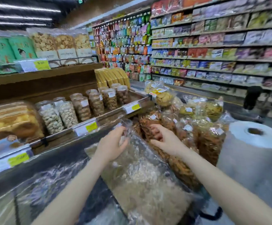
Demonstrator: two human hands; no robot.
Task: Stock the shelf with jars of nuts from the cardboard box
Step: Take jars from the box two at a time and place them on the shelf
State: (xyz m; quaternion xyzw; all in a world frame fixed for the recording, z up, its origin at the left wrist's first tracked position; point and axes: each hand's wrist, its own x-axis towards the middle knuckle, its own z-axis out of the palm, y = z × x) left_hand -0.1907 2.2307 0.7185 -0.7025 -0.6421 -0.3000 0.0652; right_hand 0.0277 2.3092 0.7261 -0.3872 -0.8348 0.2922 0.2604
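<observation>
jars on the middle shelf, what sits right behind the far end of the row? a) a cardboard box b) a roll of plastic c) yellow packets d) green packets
c: a stack of yellow packets stands just behind the far end of the jars on the shelf.

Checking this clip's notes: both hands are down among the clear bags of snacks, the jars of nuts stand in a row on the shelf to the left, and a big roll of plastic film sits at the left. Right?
Not quite. The head view shows the roll of plastic film at the right, not the left. The rest holds: the left hand and right hand are among the clear bags, and the jars of nuts stand in a row on the shelf at left.
</observation>
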